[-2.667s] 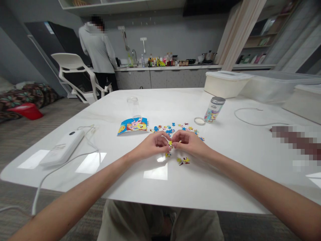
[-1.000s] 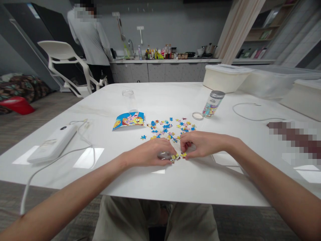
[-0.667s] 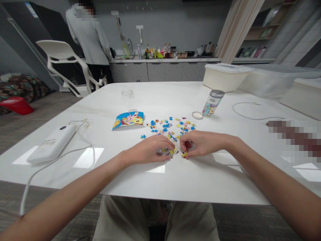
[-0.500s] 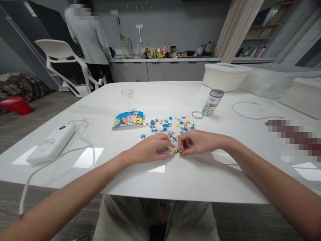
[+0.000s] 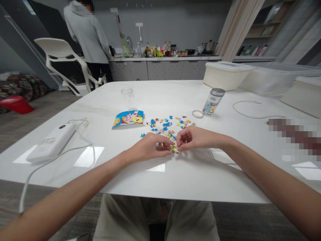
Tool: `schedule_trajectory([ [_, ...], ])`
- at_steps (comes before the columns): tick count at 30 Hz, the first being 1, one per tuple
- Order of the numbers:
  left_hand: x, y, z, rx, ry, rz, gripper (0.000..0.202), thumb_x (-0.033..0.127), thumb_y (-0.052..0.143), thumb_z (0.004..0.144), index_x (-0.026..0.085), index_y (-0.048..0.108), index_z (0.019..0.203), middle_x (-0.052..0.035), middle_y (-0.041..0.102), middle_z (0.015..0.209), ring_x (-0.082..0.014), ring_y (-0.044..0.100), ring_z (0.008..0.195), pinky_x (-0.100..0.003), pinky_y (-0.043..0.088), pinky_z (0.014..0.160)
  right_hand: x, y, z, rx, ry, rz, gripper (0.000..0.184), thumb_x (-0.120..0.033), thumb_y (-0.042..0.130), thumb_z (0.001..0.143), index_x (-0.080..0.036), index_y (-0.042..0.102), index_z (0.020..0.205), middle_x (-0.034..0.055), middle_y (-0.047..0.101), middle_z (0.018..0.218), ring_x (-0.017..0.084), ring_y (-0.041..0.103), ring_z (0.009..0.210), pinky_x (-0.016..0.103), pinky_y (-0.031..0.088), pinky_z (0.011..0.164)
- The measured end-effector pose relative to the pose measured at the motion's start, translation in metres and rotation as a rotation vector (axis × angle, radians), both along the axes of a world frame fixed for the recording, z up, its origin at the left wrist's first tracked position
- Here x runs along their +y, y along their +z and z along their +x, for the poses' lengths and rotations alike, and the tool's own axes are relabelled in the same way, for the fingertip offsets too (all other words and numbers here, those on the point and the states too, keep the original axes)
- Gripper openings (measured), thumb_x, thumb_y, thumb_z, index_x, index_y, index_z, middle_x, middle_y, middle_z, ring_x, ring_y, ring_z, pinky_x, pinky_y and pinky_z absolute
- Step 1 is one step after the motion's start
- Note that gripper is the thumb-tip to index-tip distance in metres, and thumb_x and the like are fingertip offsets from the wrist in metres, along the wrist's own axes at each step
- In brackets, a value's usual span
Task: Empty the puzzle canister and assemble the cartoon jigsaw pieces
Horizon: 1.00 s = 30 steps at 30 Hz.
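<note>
Close work at the table: a person's left hand (image 5: 149,148) and right hand (image 5: 198,138) curl inward and almost meet over a small cluster of jigsaw pieces (image 5: 175,149) on a white table (image 5: 200,180); the fingers are bent and closed down around the cluster, but they hide it, so whether either hand is pinching a piece or only resting on one cannot be told; the cluster lies on the person's side of a wider scatter of loose pieces (image 5: 168,125), just below it; the pieces are tiny, yellow-printed in the cluster, blue, yellow and pink in the scatter; a slipping fingertip could knock a piece out of place, and a careless forearm could sweep the scatter apart; nearby lie a cartoon picture card (image 5: 128,119), a printed canister (image 5: 213,102) and its round lid (image 5: 198,114); a co-worker (image 5: 85,33) stands at the far counter, back turned.
</note>
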<state>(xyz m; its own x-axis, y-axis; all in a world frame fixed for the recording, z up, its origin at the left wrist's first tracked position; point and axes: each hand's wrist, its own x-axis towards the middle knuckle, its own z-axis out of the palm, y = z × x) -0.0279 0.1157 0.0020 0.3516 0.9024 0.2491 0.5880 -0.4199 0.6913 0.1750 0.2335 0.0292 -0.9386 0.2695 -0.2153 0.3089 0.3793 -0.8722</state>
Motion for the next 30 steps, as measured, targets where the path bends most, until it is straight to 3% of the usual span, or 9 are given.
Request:
schedule_trajectory([
  [30, -0.0002, 0.0010, -0.0005, -0.072, -0.037, -0.033, 0.020, 0.026, 0.071, 0.083, 0.019, 0.071, 0.102, -0.0002, 0.073, 0.081, -0.0104, 0.067, 0.070, -0.021, 0.052, 0.067, 0.0019, -0.0064, 0.0001, 0.001, -0.011, -0.027, 0.010, -0.027, 0.072, 0.074, -0.019, 0.067, 0.077, 0.0003, 0.068, 0.074, 0.013, 0.060, 0.067, 0.026, 0.044, 0.061],
])
